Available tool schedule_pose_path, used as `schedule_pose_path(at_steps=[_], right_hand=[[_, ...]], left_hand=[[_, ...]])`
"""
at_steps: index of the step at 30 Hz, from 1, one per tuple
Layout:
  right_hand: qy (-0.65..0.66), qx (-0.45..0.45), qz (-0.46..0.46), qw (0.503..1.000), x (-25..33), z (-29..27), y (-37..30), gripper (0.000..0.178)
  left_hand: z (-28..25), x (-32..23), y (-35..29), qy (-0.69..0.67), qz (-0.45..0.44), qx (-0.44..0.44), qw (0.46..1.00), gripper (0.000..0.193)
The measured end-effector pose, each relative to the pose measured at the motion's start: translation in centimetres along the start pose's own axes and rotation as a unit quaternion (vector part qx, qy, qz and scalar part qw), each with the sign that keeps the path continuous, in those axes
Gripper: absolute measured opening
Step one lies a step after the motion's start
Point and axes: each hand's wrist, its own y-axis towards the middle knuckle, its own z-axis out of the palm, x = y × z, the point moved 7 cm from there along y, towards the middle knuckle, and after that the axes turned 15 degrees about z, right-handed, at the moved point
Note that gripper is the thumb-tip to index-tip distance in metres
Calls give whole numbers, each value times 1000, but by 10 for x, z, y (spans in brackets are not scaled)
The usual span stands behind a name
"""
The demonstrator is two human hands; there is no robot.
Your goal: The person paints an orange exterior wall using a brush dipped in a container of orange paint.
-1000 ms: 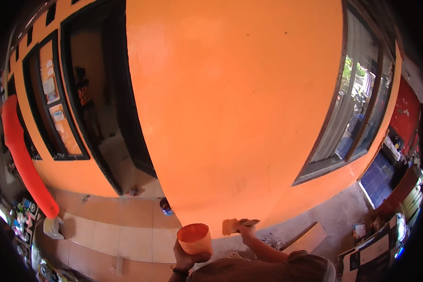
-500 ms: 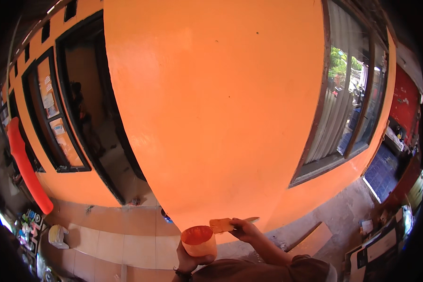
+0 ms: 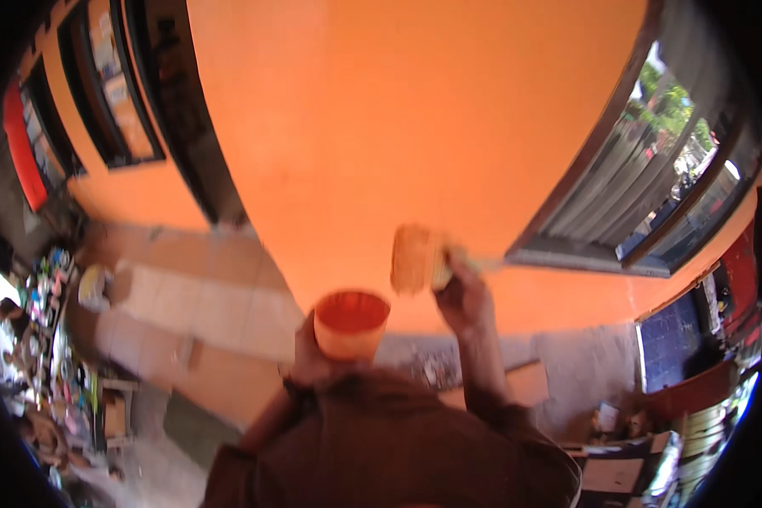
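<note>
My left hand [image 3: 310, 356] is wrapped round an orange-coated tub [image 3: 353, 337], its open top facing up and reddish-orange paint showing inside. To the right and a little higher, my right hand [image 3: 466, 298] grips a wide paintbrush [image 3: 413, 259] by its handle. The bristle end, coated in orange, points left and is blurred by motion. Behind the brush rises an orange wall [image 3: 398, 127]; I cannot tell whether the bristles touch it.
A dark-framed window [image 3: 588, 254] with curtains is at the right. A dark doorway [image 3: 173, 93] opens at the left. Floor tiles [image 3: 203, 296] run along the wall's foot. A board [image 3: 527, 383] lies near my right arm, and cluttered items line the lower left.
The view has tilted downward. My right hand has lifted the brush up and away from the tub's rim, and the bristle end has turned broadside. The left hand still holds the tub.
</note>
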Motion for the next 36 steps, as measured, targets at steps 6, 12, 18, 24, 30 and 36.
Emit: schedule_pose_path(at_steps=[6, 12, 18, 24, 30, 36], right_hand=[[-168, 82, -111, 976, 32, 33, -68, 36], [-218, 61, -122, 966, 38, 27, -108, 35], [-397, 47, -77, 914, 44, 24, -139, 29], [-600, 122, -105, 783, 47, 58, -149, 22], [-644, 170, -153, 730, 34, 85, -136, 24], [-662, 209, -144, 705, 6, 103, -119, 24]], left_hand=[[37, -10, -12, 104, 68, 52, 991, 90], [76, -14, -23, 144, 78, 111, 980, 86], [95, -14, -33, 196, 127, 122, 965, 74], [101, -18, -39, 241, 196, 121, 943, 72], [81, -27, -42, 251, 221, 85, 939, 74], [61, -38, -44, 294, 232, 65, 925, 77]])
